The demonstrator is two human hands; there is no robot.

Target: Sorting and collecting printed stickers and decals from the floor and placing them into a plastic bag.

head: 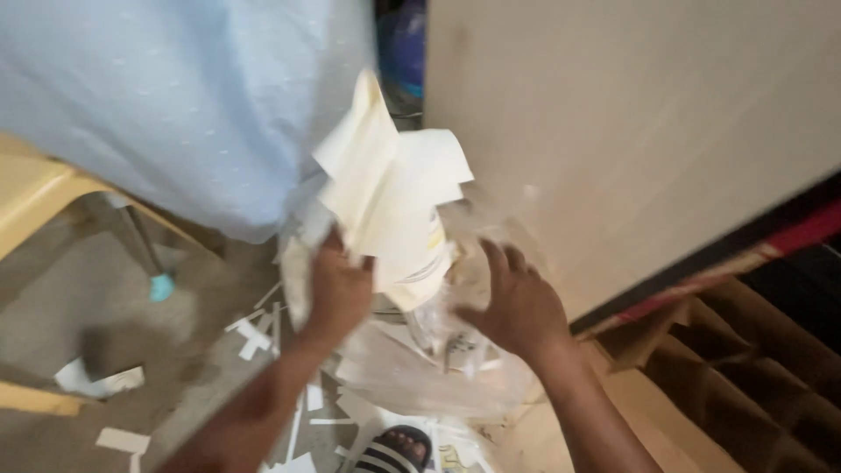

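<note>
Paper bundle (394, 188): cream sheets, light, floppy, easily creased; held up above clear plastic bag (438, 368) on floor. Left hand (337, 293) fingers clamped on lower edge. Right hand (517, 307) fingers spread, touching bag. Best held low, where sheets bunch.

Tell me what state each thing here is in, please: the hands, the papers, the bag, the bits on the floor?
Left hand: closed on the cream paper sheets.
Cream paper sheets: crumpled, held up, bent over.
Right hand: fingers spread, against the clear plastic bag.
Clear plastic bag: crinkled, lying open-looking; blurred.
White paper scraps: scattered on the floor.
Striped sandal: flat on the floor.
</note>
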